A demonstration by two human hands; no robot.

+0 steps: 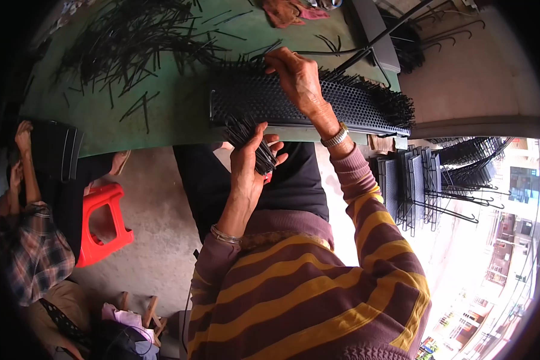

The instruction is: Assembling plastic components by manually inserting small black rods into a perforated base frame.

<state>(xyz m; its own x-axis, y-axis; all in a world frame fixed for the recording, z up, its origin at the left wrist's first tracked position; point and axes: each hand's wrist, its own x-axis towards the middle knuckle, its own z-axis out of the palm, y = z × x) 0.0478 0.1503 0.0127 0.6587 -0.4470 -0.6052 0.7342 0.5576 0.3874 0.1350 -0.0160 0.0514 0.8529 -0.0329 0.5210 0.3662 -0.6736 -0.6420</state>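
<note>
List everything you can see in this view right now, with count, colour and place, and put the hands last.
perforated panel: one, black, on the table's near edge, bristling with inserted pins
loose pins: many, black, heaped on the table's far left
green table: one, across the top of the view
cloth: one, reddish, at the table's far edge
stacked panels: several, black, standing on the floor at right
wire hooks: several, black, upper right
plastic stool: one, red, on the floor at left
other person: one, plaid sleeve, lower left
left hand: holds a bundle of black pins
right hand: fingertips at the panel's far edge, silver watch on the wrist
</note>
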